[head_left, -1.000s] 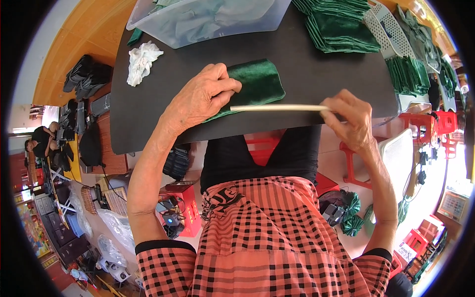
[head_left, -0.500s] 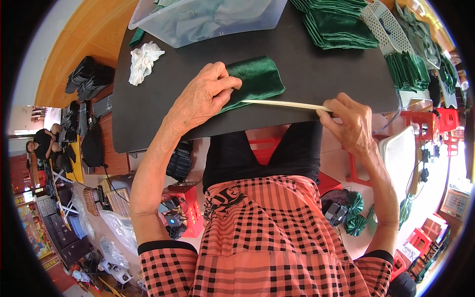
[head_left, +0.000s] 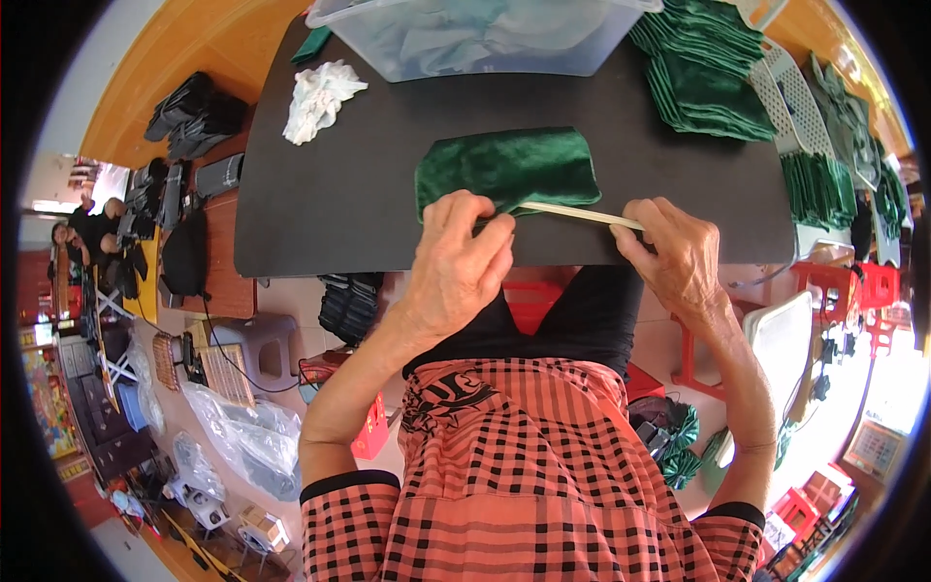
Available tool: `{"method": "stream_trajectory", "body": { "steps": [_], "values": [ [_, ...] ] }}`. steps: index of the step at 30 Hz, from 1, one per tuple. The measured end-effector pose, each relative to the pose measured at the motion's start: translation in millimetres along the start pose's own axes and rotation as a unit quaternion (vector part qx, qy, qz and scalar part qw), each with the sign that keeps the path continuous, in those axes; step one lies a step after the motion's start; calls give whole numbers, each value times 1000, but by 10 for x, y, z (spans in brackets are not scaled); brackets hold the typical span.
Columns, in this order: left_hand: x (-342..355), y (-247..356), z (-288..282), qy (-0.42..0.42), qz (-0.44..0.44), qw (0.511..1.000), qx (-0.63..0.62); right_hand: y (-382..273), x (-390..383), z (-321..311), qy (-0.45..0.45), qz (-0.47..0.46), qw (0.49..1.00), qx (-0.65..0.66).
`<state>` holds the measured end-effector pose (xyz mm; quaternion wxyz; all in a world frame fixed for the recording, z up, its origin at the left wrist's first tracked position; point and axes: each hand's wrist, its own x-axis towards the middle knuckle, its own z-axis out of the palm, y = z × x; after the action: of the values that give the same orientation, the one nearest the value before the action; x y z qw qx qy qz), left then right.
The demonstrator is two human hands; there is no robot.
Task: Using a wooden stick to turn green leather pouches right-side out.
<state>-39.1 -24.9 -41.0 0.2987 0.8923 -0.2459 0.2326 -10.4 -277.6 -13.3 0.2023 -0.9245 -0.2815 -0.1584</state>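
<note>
My left hand (head_left: 456, 262) is closed on the lower left edge of a green velvet fabric piece (head_left: 506, 157) lying near the front of the black table (head_left: 339, 209). My right hand (head_left: 674, 257) pinches the right end of a long, pale, flat strip (head_left: 574, 211). The strip's left end meets the fabric's lower edge beside my left fingers; whether it goes inside is hidden. A crumpled white wad (head_left: 320, 102) rests farther back on the left.
A translucent plastic bin (head_left: 485, 53) stands at the back. Stacks of green velvet pieces (head_left: 708, 97) and a perforated plastic basket (head_left: 790, 102) are at the right. Red stools (head_left: 834, 286) and plastic bags (head_left: 238, 436) are around the table. Another person (head_left: 87, 233) sits at far left.
My left hand has moved down from atop the fabric to its front edge, with the fingers gripping there. The strip now slants from the fabric to my right hand. The view has shifted slightly.
</note>
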Motion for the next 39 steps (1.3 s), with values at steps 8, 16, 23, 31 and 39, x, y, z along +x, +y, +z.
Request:
{"method": "stream_trajectory", "body": {
  "steps": [8,16,23,31,39],
  "values": [
    [25,-15,-17,20,3,999,-31,-64,278,275,33,-41,998,21],
    [-83,-102,-3,33,-13,999,31,-126,414,362,34,-45,998,20],
    [-78,-133,-20,24,-20,999,8,-100,460,393,43,-19,998,41],
    [12,-79,-36,6,-62,998,8,-146,526,409,7,2,997,83],
    [36,-144,-102,28,-62,997,-31,-52,572,368,1,-22,997,71]
  ]
}}
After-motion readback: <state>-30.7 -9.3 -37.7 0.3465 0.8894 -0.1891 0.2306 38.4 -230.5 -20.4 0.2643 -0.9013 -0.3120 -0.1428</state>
